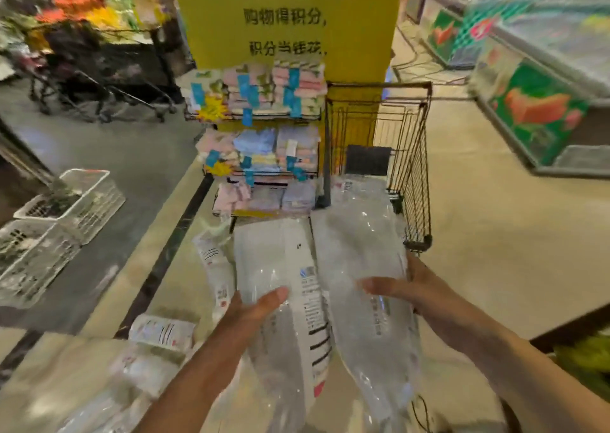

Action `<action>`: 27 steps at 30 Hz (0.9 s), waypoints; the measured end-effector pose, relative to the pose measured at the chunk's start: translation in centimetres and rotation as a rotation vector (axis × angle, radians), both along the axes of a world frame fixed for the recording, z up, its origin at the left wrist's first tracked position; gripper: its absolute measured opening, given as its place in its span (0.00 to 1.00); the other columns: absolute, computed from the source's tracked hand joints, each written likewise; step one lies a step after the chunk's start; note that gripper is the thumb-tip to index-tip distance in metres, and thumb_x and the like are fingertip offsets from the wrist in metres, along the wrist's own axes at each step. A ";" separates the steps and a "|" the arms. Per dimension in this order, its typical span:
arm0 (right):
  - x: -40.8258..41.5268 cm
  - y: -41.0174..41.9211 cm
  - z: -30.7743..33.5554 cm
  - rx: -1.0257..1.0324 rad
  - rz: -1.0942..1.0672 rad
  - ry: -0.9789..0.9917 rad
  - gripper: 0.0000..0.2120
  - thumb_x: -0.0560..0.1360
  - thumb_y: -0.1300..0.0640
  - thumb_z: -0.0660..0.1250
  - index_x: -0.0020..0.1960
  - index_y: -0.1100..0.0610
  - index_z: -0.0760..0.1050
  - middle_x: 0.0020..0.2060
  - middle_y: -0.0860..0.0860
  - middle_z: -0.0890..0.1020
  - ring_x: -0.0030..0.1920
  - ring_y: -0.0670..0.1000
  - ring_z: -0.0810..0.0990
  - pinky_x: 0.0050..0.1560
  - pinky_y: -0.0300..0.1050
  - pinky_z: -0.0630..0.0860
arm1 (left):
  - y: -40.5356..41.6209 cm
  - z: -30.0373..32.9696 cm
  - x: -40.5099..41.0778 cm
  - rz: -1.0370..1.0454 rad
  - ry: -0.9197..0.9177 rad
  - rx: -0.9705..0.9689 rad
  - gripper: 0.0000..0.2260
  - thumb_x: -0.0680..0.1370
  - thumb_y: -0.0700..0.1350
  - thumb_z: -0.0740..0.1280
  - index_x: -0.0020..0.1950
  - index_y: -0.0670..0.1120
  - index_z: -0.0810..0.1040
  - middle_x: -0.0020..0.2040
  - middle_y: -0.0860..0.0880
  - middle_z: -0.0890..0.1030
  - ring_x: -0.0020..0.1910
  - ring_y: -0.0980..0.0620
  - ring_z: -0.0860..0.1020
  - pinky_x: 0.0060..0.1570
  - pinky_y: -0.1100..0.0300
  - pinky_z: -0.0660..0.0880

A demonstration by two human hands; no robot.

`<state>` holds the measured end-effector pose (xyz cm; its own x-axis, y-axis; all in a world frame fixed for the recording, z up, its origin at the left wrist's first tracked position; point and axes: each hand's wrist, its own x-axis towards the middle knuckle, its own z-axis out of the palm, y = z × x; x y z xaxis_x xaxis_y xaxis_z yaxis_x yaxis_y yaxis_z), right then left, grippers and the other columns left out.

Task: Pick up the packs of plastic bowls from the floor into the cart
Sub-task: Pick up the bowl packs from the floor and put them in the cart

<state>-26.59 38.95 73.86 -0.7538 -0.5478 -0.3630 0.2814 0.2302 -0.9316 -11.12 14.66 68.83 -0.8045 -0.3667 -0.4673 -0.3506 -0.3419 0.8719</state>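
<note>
A: Item one, held stock?

B: Two long clear packs of plastic bowls, side by side, centre to lower centre of the frame. The left pack point(280, 300) carries a white printed label strip along its length; left hand point(254, 307) grips it from the left side, thumb laid across its top, grip clamped on the pack. The right pack point(366, 267) is mostly clear film; right hand point(399, 287) grips it from the right, thumb over the top, grip clamped on it. The two packs touch along their inner edges.

A: Position against the cart?

B: The wire shopping cart point(412, 168) stands upper centre-right. The far end of the right pack overlaps the cart's near rim in the picture; whether it rests on it, cannot tell. The left pack lies left of the cart.

A: Floor stock?

B: One more bowl pack point(214, 267) just left of the held pair, label up, on the beige floor point(495, 234). Further packs point(158, 333) lower left, blurred, count unclear.

A: Surroundings?

B: Wire rack of folded towels point(260, 129), pastel, blue tags, left of the cart. Yellow sign point(287, 16) with dark characters above it. White plastic baskets point(62, 221) at left edge. Chest freezers point(534, 102) with green and red panels upper right. Artificial flowers point(79, 0) upper left.
</note>
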 end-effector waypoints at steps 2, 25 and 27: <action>-3.9 3.2 -0.2 -0.012 -0.030 -0.009 0.35 0.64 0.54 0.84 0.68 0.43 0.75 0.54 0.44 0.89 0.52 0.47 0.89 0.44 0.41 0.84 | 2.7 -0.3 -5.5 -0.027 -0.011 -0.038 0.25 0.72 0.58 0.79 0.66 0.58 0.76 0.52 0.61 0.85 0.46 0.63 0.82 0.48 0.65 0.76; -47.1 4.4 -1.3 0.166 0.023 0.003 0.29 0.66 0.54 0.82 0.64 0.43 0.77 0.52 0.46 0.90 0.50 0.50 0.90 0.50 0.53 0.85 | 5.9 -6.7 -47.5 -0.030 -0.153 0.030 0.45 0.52 0.76 0.79 0.65 0.60 0.80 0.58 0.53 0.88 0.58 0.47 0.86 0.59 0.43 0.82; -50.6 2.9 -1.1 0.183 0.056 0.016 0.29 0.67 0.55 0.82 0.65 0.43 0.76 0.52 0.46 0.90 0.50 0.49 0.90 0.50 0.53 0.86 | 5.1 -5.8 -50.1 -0.041 -0.112 0.053 0.33 0.62 0.70 0.76 0.64 0.59 0.79 0.56 0.53 0.88 0.53 0.50 0.87 0.45 0.54 0.84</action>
<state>-77.15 41.88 72.75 -0.7305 -0.5149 -0.4487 0.2489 0.4111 -0.8770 -61.25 19.76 63.02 -0.7601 -0.3072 -0.5726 -0.4591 -0.3696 0.8078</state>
